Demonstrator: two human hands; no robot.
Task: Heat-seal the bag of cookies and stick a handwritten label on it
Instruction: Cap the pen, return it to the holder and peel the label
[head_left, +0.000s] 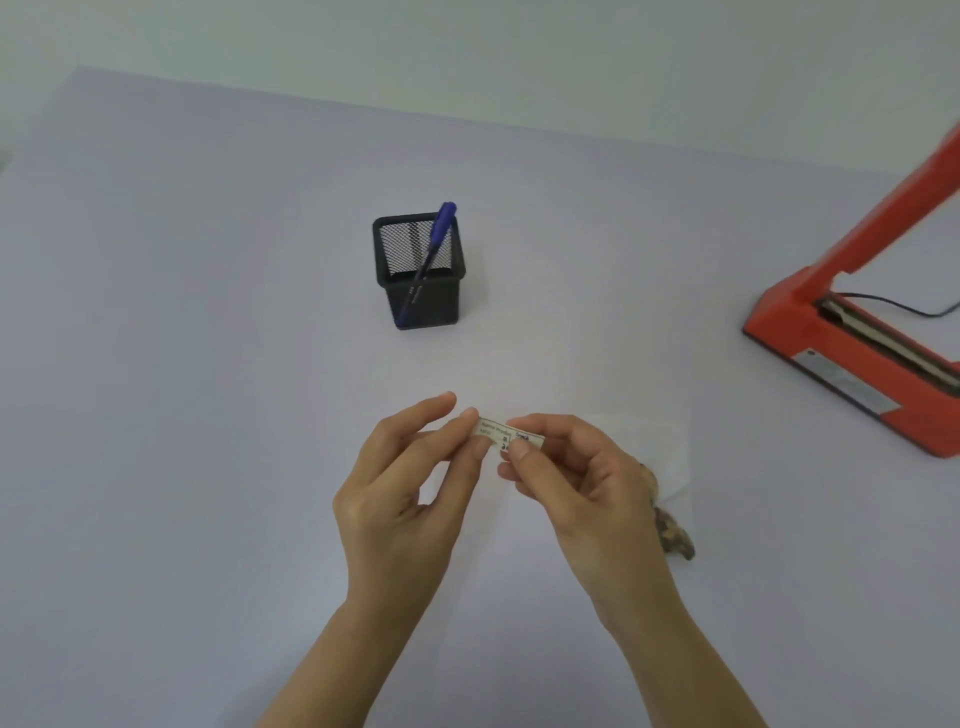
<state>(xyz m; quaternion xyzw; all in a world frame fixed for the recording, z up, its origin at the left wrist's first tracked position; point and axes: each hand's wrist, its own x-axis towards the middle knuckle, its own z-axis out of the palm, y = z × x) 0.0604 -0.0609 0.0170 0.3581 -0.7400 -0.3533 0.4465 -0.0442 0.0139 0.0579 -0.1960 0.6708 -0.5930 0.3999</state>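
A small white label (500, 432) with printed and handwritten text is held above the table between both hands. My left hand (410, 483) pinches its left end between thumb and fingers. My right hand (576, 478) pinches its right part, thumb on top. Behind my right hand lies the clear bag of cookies (670, 467) on the table, mostly hidden, with brown cookies (675, 535) showing by my wrist.
A black mesh pen holder (421, 291) with a blue pen (436, 234) stands at the middle of the table. A red heat sealer (852, 332), its arm raised, sits at the right edge with a black cord behind it. The table (208, 415) is pale lilac.
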